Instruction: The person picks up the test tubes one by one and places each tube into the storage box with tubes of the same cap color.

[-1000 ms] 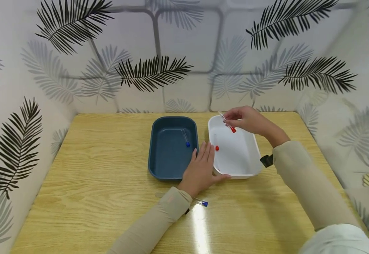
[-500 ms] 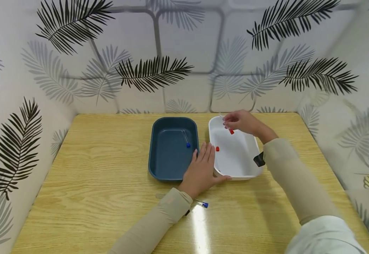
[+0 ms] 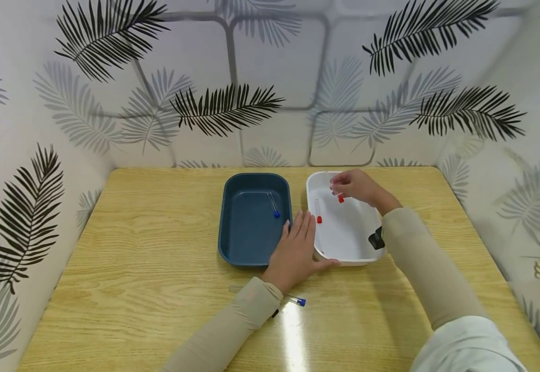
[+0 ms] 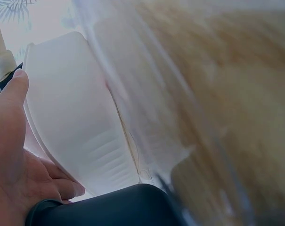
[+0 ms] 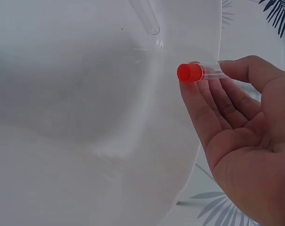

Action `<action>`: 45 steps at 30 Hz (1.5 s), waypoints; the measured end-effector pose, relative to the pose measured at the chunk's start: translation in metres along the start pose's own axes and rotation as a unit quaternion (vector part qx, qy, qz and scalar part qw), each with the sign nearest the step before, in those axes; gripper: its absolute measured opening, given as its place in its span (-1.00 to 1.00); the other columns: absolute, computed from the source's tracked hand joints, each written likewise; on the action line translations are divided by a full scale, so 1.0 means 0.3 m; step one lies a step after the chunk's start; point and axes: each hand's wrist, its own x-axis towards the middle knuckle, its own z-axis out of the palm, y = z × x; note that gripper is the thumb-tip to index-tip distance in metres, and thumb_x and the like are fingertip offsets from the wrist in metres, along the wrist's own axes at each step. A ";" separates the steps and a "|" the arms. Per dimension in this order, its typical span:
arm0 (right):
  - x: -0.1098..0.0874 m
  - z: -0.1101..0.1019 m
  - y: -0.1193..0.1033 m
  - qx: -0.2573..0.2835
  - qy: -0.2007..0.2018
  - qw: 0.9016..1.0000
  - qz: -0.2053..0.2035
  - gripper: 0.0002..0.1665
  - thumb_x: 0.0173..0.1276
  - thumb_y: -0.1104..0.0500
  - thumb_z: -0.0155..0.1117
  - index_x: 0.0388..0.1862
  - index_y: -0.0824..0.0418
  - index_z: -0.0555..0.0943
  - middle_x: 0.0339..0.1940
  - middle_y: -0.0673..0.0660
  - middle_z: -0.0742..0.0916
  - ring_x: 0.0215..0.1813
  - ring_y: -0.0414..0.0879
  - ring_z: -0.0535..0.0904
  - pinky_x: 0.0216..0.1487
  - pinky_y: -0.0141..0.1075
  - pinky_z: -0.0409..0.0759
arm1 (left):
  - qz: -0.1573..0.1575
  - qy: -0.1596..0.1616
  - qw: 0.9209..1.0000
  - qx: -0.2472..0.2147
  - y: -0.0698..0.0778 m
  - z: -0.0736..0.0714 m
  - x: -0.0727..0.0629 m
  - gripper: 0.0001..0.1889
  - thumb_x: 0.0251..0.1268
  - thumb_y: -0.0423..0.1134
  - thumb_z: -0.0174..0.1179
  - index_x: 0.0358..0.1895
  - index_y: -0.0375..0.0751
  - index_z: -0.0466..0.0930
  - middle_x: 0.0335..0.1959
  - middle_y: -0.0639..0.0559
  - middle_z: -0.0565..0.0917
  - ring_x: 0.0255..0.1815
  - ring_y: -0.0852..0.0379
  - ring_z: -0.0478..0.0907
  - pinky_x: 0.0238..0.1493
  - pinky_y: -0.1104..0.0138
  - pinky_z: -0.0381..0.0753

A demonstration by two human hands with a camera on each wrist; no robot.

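A clear test tube with a red cap (image 5: 190, 73) is pinched between the thumb and fingers of my right hand (image 3: 360, 187), over the far part of the white tray (image 3: 351, 250). Inside that tray lies another red-capped tube (image 3: 319, 219), near its left wall. My left hand (image 3: 294, 253) rests where the two trays meet, its fingers straight along the white tray's left rim and its thumb at the front corner. A blue-capped tube (image 3: 275, 209) lies in the dark blue tray (image 3: 221, 227).
The trays stand side by side on a wooden table (image 3: 135, 258). Another blue-capped tube (image 3: 298, 299) lies on the table, partly hidden under my left forearm. A leaf-patterned wall covering (image 3: 270, 139) rises behind and beside the table.
My right hand has lowered with the red-capped tube and come slightly nearer, further inside the white tray. The left hand stays at the trays' rims.
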 end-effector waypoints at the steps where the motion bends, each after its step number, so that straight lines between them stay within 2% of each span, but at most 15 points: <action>1: 0.000 0.002 0.003 -0.002 -0.002 1.000 0.003 -0.58 0.37 0.22 0.14 0.12 0.45 0.47 -0.11 0.30 0.66 -0.11 0.08 0.61 -0.05 -0.17 0.57 | -0.001 0.001 1.000 0.001 0.000 0.000 0.000 0.21 -0.12 0.67 -0.43 0.48 -0.24 -0.19 0.50 -0.08 -0.13 0.48 0.02 -0.37 0.39 0.05 -0.18; 12: -0.001 0.004 0.051 -0.034 -0.016 0.998 0.045 -0.61 0.35 0.22 0.16 0.10 0.40 0.49 -0.13 0.26 0.66 -0.21 0.00 0.59 -0.06 -0.18 0.58 | -0.003 0.009 1.000 0.008 -0.004 0.000 0.000 0.22 -0.12 0.67 -0.43 0.48 -0.24 -0.17 0.49 -0.08 -0.10 0.48 0.01 -0.33 0.39 0.04 -0.16; 21: 0.002 0.024 0.075 -0.045 -0.035 0.998 0.009 -0.69 0.34 0.31 0.12 -0.01 0.49 0.51 -0.33 0.24 0.67 -0.36 -0.03 0.57 -0.22 -0.24 0.57 | 0.000 0.013 1.000 0.007 -0.007 0.000 -0.003 0.21 -0.12 0.67 -0.43 0.48 -0.23 -0.16 0.49 -0.08 -0.09 0.48 0.02 -0.35 0.39 0.04 -0.16; 26: -0.002 0.039 0.078 -0.066 -0.041 0.997 0.006 -0.72 0.33 0.31 0.09 -0.07 0.48 0.53 -0.48 0.20 0.65 -0.42 -0.04 0.53 -0.31 -0.27 0.50 | 0.005 0.008 1.000 0.003 -0.003 -0.001 -0.002 0.20 -0.11 0.67 -0.43 0.48 -0.22 -0.17 0.49 -0.07 -0.10 0.48 0.02 -0.36 0.39 0.04 -0.17; 34: 0.008 0.046 0.084 -0.078 -0.030 0.996 0.011 -0.75 0.35 0.27 0.10 -0.11 0.44 0.56 -0.53 0.15 0.64 -0.44 -0.06 0.50 -0.36 -0.31 0.45 | 0.002 0.009 1.000 0.004 -0.003 0.001 0.001 0.21 -0.13 0.67 -0.44 0.48 -0.21 -0.18 0.49 -0.07 -0.11 0.48 0.01 -0.34 0.39 0.04 -0.18; 45: 0.033 0.074 0.126 -0.110 -0.004 0.994 0.013 -0.68 0.33 0.21 0.13 -0.03 0.41 0.56 -0.53 0.10 0.63 -0.43 -0.11 0.50 -0.36 -0.33 0.47 | 0.003 0.009 1.000 0.008 -0.004 0.002 -0.001 0.21 -0.12 0.67 -0.43 0.48 -0.21 -0.17 0.49 -0.07 -0.09 0.48 0.02 -0.36 0.39 0.04 -0.17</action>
